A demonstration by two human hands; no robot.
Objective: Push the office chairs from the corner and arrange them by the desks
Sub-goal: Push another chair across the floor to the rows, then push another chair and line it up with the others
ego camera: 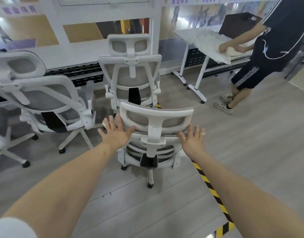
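Hands reach out ahead, both flat with fingers spread: the left hand (pixel 116 132) lies against the left end of the headrest (pixel 156 117) of the nearest office chair (pixel 150 145), its thumb along the lower edge, and the right hand (pixel 193 139) is at the headrest's right lower corner, fingers straight; whether that palm actually touches I cannot tell. Neither hand curls round anything.

That chair stands on the grey plank floor (pixel 250 134), back toward the person, its base just beside a yellow-and-black floor stripe (pixel 211 188) that runs diagonally under its right side. Directly beyond it a second white mesh chair (pixel 130 71) sits close, nearly touching, near the glass partition wall (pixel 75 54). To the left a third chair (pixel 44 100) leans its back toward the middle, with a narrow strip of floor between its castors and the near chair.

On the right the floor opens wide. A white counter (pixel 204 42) on wheeled legs stands by the wall at the far right, and another person (pixel 267 48) in dark shorts bends over its near edge with both hands on a pale cloth (pixel 231 52).
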